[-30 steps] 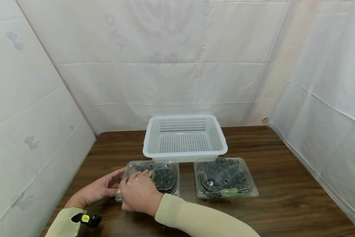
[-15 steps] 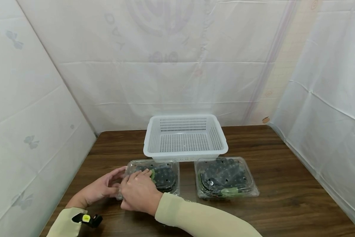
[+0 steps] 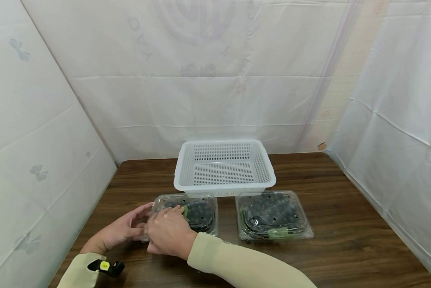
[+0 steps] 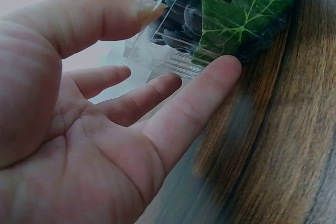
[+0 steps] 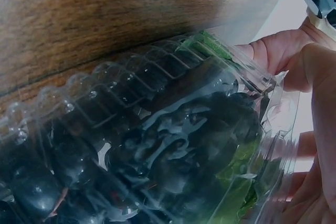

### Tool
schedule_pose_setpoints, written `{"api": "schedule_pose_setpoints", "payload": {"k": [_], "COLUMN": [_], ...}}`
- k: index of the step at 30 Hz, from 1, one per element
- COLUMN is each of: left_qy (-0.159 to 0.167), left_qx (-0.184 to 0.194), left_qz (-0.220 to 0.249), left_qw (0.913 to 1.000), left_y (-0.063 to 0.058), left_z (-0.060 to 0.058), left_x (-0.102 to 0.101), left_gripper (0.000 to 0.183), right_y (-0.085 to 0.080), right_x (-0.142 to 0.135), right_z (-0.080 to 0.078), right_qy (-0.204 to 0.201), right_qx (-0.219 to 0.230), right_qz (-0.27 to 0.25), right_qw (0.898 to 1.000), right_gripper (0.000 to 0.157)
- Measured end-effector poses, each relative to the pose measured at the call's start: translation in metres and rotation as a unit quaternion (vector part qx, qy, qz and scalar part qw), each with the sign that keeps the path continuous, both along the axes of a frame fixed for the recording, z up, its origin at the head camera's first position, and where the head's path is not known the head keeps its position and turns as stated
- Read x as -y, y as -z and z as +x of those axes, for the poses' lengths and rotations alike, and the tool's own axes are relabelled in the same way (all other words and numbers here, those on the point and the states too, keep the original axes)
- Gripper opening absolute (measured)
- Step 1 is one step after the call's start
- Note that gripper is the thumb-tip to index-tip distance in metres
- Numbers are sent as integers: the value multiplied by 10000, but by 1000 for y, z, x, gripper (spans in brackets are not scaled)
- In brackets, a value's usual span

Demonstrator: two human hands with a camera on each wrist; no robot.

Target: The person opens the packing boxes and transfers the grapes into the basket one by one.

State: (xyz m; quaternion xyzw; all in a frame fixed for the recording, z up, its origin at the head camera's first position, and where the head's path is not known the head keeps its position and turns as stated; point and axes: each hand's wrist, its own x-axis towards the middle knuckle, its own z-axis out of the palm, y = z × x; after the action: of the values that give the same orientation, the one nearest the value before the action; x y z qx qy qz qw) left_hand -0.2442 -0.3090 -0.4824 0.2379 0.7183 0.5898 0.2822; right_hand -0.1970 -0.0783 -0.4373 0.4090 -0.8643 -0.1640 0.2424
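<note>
A clear plastic clamshell box (image 3: 202, 218) of dark round grapes lies on the left of the table, with a green leaf (image 4: 244, 22) inside. At its left end my right hand (image 3: 170, 234) grips the box with bent fingers over the lid; the fingertips are partly hidden. My left hand (image 3: 118, 231) is at the same end, palm facing it. Its fingers are fairly straight, and the thumb appears to touch the plastic in the left wrist view. The grapes (image 5: 173, 169) show close up through the plastic in the right wrist view.
A second clamshell box (image 3: 273, 216) of grapes lies to the right. Behind both boxes stands a white perforated basket (image 3: 224, 188) with nothing in it. Pale sheets (image 3: 215, 100) hang around the back and sides of the brown wooden table (image 3: 352, 240).
</note>
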Motion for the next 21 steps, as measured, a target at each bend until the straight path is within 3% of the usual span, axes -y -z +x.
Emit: {"api": "schedule_pose_setpoints", "payload": {"k": [3,8,10,13,21], "left_qy": [94,64,15,-70,-189], "left_qx": [4,177,259,280,277], "left_qz": [92,-29,-94,-152,-221], "left_qw": [9999,9998,9996,9995,9992], "left_y": [0,-1,-1,0,-5], "left_z": [1,4,6,8,8], "left_x": [1,0,-1,-1,-1], "left_gripper": [91,92,92,90,86], "right_y": [-3,-13,-12,-8,-5], "right_x": [-2,-8,-9,-9,-11], "right_z": [-5,-17,-17,-13,-6], "right_qy": [-68,-272,-314,-299,-165], "right_qx": [-99,374,493,317,234], "right_qz": [-228,-735,-694,-549,-192], "right_qw": [9997,9962,9959,9975,9994], "right_gripper": [50,44,43,39,47]}}
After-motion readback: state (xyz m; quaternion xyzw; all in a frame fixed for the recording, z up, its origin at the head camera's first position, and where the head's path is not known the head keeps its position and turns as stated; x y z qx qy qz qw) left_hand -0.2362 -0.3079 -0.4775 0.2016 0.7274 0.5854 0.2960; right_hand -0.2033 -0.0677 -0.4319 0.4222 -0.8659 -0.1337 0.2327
